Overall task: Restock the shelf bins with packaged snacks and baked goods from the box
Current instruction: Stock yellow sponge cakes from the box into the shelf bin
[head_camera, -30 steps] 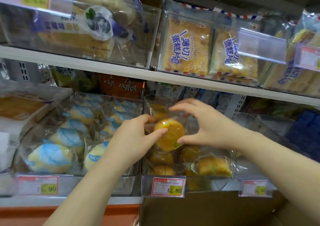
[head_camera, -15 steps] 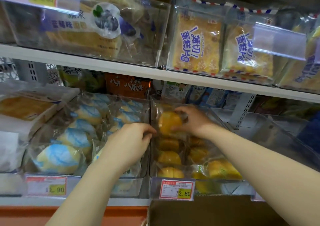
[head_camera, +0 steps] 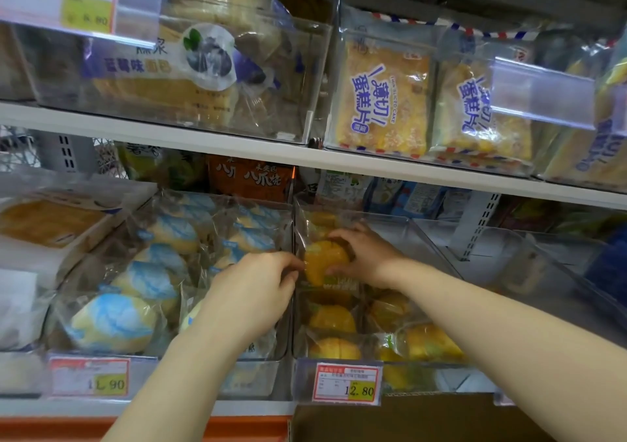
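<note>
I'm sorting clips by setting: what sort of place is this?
Probably a shop's bakery aisle: clear bins hold wrapped buns, a 12.80 price tag clips to the bin front, and the left hand and right hand hold a packaged yellow bun in one bin.

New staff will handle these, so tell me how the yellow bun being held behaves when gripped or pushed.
The bun looks soft and probably light: a puffy baked round, so a hard squeeze from the right hand may dent it. Its glossy wrapper likely slips and crinkles under the left hand. Rounded, it might slide off the buns below.
</note>
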`<state>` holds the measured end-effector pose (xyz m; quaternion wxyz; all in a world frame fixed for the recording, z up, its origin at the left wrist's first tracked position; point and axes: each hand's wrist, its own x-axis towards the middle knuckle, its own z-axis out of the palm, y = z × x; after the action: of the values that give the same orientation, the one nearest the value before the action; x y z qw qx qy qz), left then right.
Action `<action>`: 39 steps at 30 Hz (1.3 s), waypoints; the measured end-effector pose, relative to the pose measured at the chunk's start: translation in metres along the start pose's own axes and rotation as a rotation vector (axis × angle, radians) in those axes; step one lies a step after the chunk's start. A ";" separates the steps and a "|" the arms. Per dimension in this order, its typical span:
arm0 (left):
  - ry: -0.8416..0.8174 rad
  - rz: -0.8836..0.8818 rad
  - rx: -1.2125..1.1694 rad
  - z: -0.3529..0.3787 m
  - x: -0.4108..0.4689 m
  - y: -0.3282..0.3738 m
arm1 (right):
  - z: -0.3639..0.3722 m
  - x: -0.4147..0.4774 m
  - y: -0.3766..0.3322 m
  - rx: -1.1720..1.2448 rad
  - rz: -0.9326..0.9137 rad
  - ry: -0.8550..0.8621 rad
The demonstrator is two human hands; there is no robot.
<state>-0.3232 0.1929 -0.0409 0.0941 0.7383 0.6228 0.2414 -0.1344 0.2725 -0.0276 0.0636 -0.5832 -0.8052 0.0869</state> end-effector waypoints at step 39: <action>0.022 0.106 0.120 -0.005 -0.007 0.008 | -0.021 -0.037 -0.006 0.095 -0.229 0.052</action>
<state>-0.3198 0.1841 -0.0345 0.0300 0.7717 0.5973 0.2166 -0.1243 0.2372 -0.0061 0.1217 -0.4860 -0.8594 0.1021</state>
